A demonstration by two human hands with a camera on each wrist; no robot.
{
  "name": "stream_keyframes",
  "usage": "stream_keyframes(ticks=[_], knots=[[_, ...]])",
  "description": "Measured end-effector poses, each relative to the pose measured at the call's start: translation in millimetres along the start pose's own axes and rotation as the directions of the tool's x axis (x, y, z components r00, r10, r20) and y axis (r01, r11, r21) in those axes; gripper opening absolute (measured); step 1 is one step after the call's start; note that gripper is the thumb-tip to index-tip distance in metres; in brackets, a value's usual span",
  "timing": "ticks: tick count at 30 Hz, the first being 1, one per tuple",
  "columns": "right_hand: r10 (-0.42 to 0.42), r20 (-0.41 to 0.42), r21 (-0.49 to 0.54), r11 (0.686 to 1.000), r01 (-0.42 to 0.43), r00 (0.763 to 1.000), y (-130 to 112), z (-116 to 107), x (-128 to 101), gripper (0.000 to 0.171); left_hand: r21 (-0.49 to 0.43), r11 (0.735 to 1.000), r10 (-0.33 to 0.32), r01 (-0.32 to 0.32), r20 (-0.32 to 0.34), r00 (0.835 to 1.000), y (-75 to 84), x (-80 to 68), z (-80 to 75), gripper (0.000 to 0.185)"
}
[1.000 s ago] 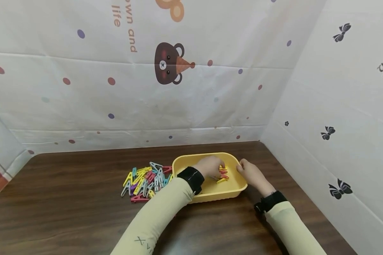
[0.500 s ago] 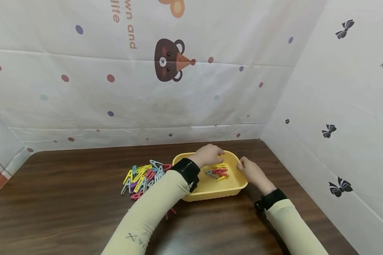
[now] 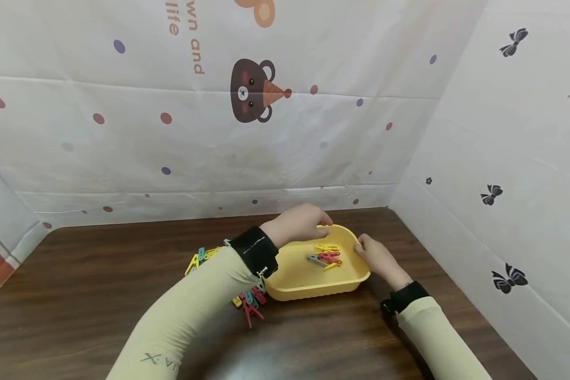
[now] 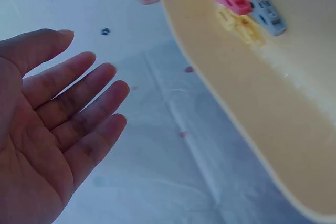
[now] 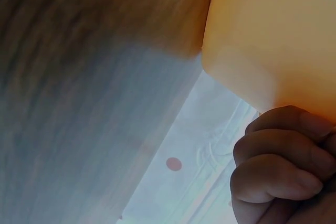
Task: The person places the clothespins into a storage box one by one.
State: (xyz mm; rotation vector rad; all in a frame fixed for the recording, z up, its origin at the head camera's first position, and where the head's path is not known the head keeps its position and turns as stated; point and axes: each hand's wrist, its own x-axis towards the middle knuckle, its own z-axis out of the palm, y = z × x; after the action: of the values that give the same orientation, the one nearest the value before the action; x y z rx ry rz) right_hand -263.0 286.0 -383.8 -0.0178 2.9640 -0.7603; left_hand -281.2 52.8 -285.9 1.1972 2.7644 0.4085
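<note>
A yellow plastic basin stands on the table with several clothespins inside: red, yellow and grey ones. My left hand hovers over the basin's far left rim, palm empty and fingers loosely extended, as the left wrist view confirms. At the basin's right end my right hand grips the rim; in the right wrist view its curled fingers lie against the basin's outer wall. Left of the basin, a pile of mixed clothespins is partly hidden under my left forearm.
The dark wood table reaches back to a white printed sheet hung as a wall. A second white wall rises along the right edge of the table.
My left hand has lifted out of the basin and shifted left and back, uncovering the clothespins inside. My right hand keeps its grip on the rim.
</note>
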Motion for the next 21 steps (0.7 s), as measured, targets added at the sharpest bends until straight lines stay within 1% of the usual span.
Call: stream_keyframes(ticks=[3,6,10,14,16,18,21], knots=[[-0.008,-0.004,-0.005,1.0,0.008,1.0,1,0,-1,0.024,0.024,0.999,0.038,-0.038,-0.002,0.999,5.0,-12.4,-6.2,0.034],[-0.015,-0.01,-0.004,1.0,0.015,1.0,1,0,-1,0.024,0.06,0.996,0.066,-0.066,0.007,0.998,7.7,-28.2,-11.1,0.033],[-0.009,-0.009,-0.004,1.0,0.009,1.0,1,2,-1,0.024,0.112,0.991,0.072,-0.073,0.016,0.997,5.2,-54.9,-16.9,0.032],[-0.004,-0.011,-0.008,1.0,0.004,1.0,1,2,0,0.024,0.166,0.982,0.088,-0.085,-0.014,0.996,-2.3,-87.0,-21.3,0.031],[0.002,-0.013,-0.01,1.0,-0.002,1.0,2,2,0,0.023,0.182,0.979,0.099,-0.091,-0.039,0.994,-7.9,-104.3,-20.5,0.031],[0.0,-0.015,-0.01,1.0,0.0,1.0,2,2,0,0.023,0.19,0.978,0.099,-0.086,-0.059,0.993,-14.1,-121.8,-17.2,0.029],[0.0,-0.015,-0.012,1.0,0.0,1.0,2,1,-1,0.023,0.19,0.979,0.089,-0.073,-0.076,0.993,-26.0,-145.1,-7.4,0.028]])
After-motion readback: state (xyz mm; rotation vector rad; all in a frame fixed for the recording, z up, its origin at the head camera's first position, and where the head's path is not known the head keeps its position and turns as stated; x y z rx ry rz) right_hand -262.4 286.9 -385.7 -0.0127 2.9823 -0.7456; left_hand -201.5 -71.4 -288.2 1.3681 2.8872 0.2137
